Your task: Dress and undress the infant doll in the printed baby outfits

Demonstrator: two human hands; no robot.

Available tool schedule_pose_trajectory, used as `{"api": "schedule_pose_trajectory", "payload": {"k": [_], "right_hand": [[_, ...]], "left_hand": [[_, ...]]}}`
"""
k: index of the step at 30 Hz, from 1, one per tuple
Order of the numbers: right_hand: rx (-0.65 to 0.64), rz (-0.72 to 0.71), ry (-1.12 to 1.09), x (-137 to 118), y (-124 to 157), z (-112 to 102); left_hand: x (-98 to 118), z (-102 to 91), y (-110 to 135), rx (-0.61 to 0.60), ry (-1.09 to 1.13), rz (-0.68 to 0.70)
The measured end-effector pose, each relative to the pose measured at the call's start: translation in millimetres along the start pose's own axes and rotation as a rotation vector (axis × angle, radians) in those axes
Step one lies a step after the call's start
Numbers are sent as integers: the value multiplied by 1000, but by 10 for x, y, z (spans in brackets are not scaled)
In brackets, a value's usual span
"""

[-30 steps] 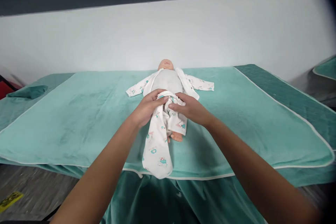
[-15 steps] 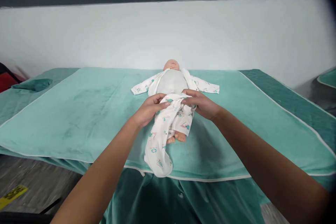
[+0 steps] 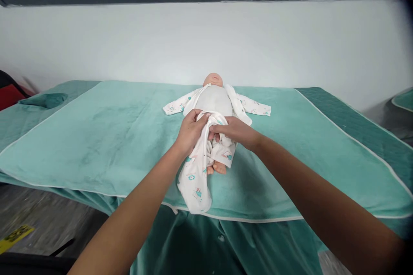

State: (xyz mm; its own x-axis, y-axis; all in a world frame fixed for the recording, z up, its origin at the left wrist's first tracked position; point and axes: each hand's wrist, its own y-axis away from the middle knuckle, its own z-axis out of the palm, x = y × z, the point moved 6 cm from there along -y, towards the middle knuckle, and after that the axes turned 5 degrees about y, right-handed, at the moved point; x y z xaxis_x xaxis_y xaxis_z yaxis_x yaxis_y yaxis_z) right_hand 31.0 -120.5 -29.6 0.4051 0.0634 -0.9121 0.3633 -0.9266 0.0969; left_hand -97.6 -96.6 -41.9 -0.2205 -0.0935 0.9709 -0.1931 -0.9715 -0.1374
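Observation:
A baby doll (image 3: 214,99) lies on its back on a bed, head toward the wall and feet toward me. White printed baby clothes (image 3: 254,106) cover its outstretched arms, and the front hangs apart over its pale torso. My left hand (image 3: 190,131) pinches the bunched cloth of the garment (image 3: 195,187) at the doll's hips. On the other side, my right hand (image 3: 234,131) has its thumb and fingers closed around a fold of that garment. One loose leg of it trails toward the bed's front edge. Below the other printed leg, the doll's bare feet (image 3: 219,167) show.
A light green cover (image 3: 97,137) with white piping spreads over the bed, and darker green cloth (image 3: 180,245) hangs in front. A white wall (image 3: 129,43) rises behind. Red and black items (image 3: 9,94) stand at the far left; a yellow floor marking (image 3: 16,237) lies lower left.
My right hand has shifted left and turned, its fingers now inside the gathered cloth. My left hand has rotated more upright, and the cloth between the hands is opened into a fold.

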Motion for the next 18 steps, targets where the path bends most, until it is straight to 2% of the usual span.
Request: {"api": "schedule_pose_trajectory", "payload": {"k": [4, 7, 10, 13, 16, 18], "right_hand": [[-82, -59, 17, -64, 28, 89], [-20, -45, -3, -38, 20, 94], [51, 36, -158, 76, 29, 39], [108, 23, -355, 136, 51, -35], [118, -7, -382, 150, 51, -47], [131, -17, -366, 155, 40, -35]], "left_hand": [[-14, 36, 11, 25, -28, -61], [-44, 86, 3, 16, -9, -110], [-3, 37, 14, 7, -57, -53], [35, 7, 70, -171, -165, -59], [23, 29, 169, -407, -165, -168], [19, 29, 203, -445, -106, -206]]}}
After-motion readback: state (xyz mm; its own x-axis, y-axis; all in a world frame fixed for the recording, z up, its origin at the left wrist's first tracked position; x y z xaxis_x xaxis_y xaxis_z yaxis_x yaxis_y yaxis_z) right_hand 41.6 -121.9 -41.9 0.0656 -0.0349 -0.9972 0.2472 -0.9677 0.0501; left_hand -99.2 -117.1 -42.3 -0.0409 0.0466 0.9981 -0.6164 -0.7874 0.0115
